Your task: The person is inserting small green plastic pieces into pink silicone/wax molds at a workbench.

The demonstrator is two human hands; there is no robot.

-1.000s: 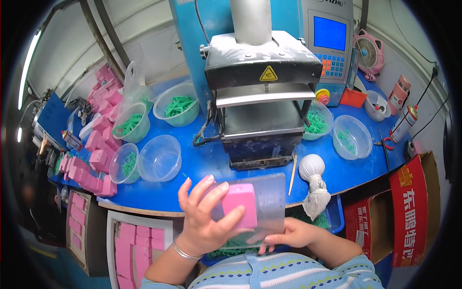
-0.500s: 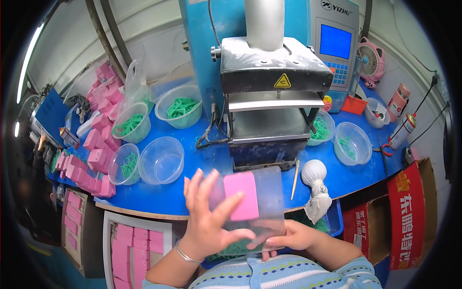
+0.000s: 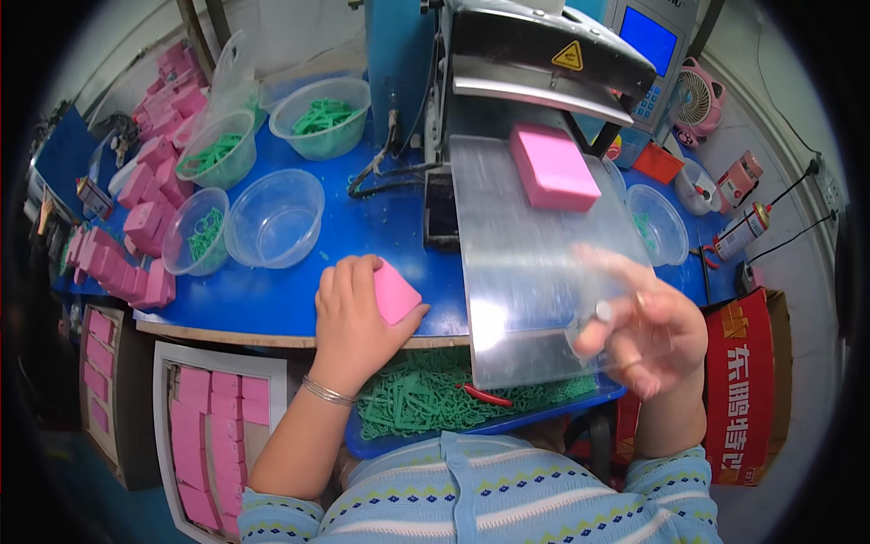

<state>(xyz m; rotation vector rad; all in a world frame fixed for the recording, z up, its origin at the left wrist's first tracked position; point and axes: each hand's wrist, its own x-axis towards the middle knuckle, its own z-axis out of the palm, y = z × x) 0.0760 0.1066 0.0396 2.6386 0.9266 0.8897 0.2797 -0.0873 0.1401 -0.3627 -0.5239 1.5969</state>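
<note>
— Clear plastic sheet [image 3: 530, 272] now reaches out toward the press [image 3: 535, 72], with a pink block [image 3: 553, 168] riding on its far end. A moment ago both were held up close, near the chest.

— And the hands?

— The right hand [image 3: 648, 331] pinches the sheet's near edge; it's motion-blurred, so the move looks to be still under way. The left hand [image 3: 353, 313] has come away from the sheet and is closed around a second pink block [image 3: 394, 292] on the blue surface [image 3: 272, 299].

— So what does that tell you?

— I'd judge one block is heading under the press while the next is already picked up.
</note>
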